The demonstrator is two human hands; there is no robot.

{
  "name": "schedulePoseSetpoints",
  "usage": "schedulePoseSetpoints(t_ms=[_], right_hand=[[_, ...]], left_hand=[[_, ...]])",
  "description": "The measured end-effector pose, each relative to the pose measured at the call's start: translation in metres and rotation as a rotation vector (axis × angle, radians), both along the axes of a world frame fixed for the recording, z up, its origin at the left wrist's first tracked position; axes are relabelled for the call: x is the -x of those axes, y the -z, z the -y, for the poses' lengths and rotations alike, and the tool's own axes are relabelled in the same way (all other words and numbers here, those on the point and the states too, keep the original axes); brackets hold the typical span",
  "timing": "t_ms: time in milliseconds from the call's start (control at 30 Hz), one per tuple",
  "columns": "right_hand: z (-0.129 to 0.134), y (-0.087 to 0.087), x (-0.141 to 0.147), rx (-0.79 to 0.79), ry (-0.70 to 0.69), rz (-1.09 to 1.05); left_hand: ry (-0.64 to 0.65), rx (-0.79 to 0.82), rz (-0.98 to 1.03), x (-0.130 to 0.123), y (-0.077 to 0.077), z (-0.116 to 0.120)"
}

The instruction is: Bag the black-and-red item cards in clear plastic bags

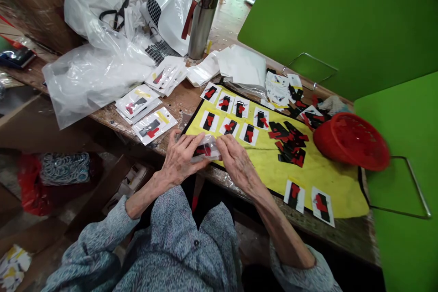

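Observation:
My left hand point(181, 157) and my right hand point(236, 159) meet at the near edge of a yellow mat point(267, 157), both gripping a small clear plastic bag point(209, 144) with black and red pieces inside. Past them, two rows of white cards point(251, 134), each bearing black and red pieces, lie on the mat. A loose heap of black and red pieces point(290, 142) is to their right. Two more such cards point(322, 205) rest near the mat's front edge. Filled bags point(154, 125) lie in stacks on the wood to the left.
A steel flask point(205, 13) stands at the back beside crumpled plastic bags point(102, 64) and black-handled scissors point(115, 14). A red basket point(359, 141) is tilted on the right, by green panels point(342, 18). Below left are cardboard boxes and a red bag of rings point(65, 169).

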State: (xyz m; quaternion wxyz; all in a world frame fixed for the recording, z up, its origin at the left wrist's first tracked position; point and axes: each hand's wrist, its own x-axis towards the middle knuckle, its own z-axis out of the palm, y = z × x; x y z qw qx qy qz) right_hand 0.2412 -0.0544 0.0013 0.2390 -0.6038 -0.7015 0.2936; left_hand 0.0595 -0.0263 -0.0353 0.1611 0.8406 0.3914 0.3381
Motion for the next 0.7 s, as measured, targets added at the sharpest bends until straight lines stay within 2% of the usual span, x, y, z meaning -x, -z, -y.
schedulePoseSetpoints(t_ms=[100,233,400,500,567,700], right_hand=[[-0.006,-0.012,-0.003,0.011,0.067,-0.017],[-0.006,-0.015,-0.007,0.099,0.11,-0.091],[-0.004,-0.016,-0.016,0.308,0.024,-0.338],[-0.001,-0.016,-0.016,0.406,0.08,-0.497],[0.002,-0.014,-0.015,0.373,0.107,-0.509],[0.008,-0.006,-0.013,0.253,0.071,-0.387]], left_hand=[[0.019,-0.033,0.002,-0.001,0.003,0.0],[0.057,-0.051,-0.005,-0.001,0.006,0.001],[0.11,-0.037,0.015,-0.001,0.01,0.002],[0.152,-0.034,0.057,-0.003,0.014,0.002],[0.167,-0.028,0.074,-0.004,0.016,0.003],[0.207,0.013,0.079,-0.005,0.02,0.005]])
